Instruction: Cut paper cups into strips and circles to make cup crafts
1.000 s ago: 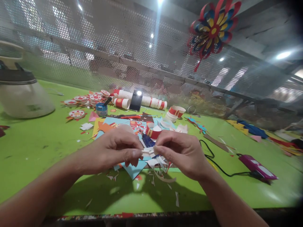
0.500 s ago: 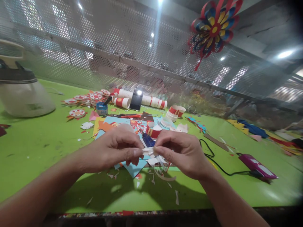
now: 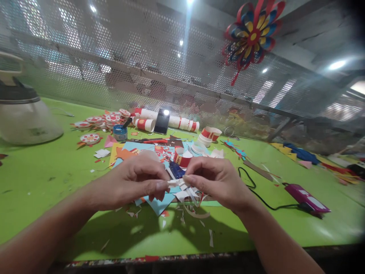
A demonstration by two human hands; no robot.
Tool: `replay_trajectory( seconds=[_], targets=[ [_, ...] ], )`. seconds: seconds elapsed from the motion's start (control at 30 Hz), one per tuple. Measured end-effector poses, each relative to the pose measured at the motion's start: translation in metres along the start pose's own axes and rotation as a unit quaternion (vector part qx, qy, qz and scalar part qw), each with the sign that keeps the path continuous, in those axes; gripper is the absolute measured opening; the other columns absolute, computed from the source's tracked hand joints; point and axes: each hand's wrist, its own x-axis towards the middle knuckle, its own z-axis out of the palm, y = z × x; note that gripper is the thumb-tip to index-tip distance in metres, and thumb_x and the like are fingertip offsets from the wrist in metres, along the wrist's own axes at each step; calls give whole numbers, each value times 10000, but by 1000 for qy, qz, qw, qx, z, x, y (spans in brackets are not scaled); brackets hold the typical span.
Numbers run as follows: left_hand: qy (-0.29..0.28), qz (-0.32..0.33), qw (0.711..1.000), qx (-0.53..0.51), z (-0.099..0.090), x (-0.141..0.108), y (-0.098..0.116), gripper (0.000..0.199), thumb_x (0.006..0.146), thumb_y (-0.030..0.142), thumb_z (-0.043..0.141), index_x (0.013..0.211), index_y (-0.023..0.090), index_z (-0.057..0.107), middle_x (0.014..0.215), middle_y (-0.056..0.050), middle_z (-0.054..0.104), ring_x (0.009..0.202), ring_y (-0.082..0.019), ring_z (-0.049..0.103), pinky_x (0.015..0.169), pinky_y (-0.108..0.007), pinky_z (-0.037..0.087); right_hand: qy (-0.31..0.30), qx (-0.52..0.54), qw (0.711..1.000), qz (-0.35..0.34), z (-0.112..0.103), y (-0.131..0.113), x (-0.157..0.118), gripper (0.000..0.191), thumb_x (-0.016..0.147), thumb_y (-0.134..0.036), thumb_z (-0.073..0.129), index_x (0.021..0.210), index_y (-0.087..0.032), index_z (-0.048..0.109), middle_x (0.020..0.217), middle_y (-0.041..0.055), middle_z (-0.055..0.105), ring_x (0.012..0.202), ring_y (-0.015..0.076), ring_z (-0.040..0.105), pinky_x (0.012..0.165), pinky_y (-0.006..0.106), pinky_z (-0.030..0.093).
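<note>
Between my two hands is a small white rolled strip (image 3: 173, 183), which looks like paper. My left hand (image 3: 139, 180) pinches its left end between thumb and fingers. My right hand (image 3: 212, 182) pinches the right end, its thumb and forefinger pressed together. The fingertips hide both ends. Under and behind the hands lie light blue paper (image 3: 158, 204), white scraps and a dark blue object (image 3: 176, 169) I cannot make out fully. Just beyond stands a red and white paper ring (image 3: 183, 159).
On the green table (image 3: 85, 232) are a blue jar (image 3: 120, 132), a phone (image 3: 162, 121) leaning on white tubes, red and white paper discs (image 3: 90, 139), a purple device with a black cable (image 3: 307, 198), and a large translucent container (image 3: 28, 120). A paper flower (image 3: 253, 37) hangs above.
The hands have drawn slightly apart, so more of the white strip shows between the fingertips. The whole view has shifted a little.
</note>
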Motion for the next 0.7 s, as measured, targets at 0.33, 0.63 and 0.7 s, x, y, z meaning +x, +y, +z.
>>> replay_trajectory(
  seconds=[0.33, 0.63, 0.7],
  targets=[
    [25, -15, 998, -60, 0, -1, 4, 220, 890, 292, 566, 785, 141, 687, 684, -10, 620, 612, -93, 550, 580, -179, 459, 7, 21, 1000, -22, 0, -2, 1, 92, 810, -212, 673, 745, -152, 649, 662, -16, 554, 549, 82, 450, 477, 221, 357],
    [14, -21, 997, -77, -3, -1, 1, 216, 891, 281, 570, 779, 129, 676, 700, -14, 624, 628, -93, 557, 600, -185, 462, 9, 110, 994, -24, -1, -3, 0, 67, 790, -173, 688, 736, -152, 654, 649, -20, 565, 520, 67, 449, 455, 199, 348],
    [15, -20, 997, -69, -2, -2, 2, 220, 892, 273, 568, 767, 130, 678, 688, -8, 615, 617, -87, 551, 594, -179, 461, 18, 109, 994, -27, 0, -2, 1, 77, 792, -179, 690, 731, -150, 653, 629, -29, 551, 504, 60, 433, 445, 194, 333]
  ],
)
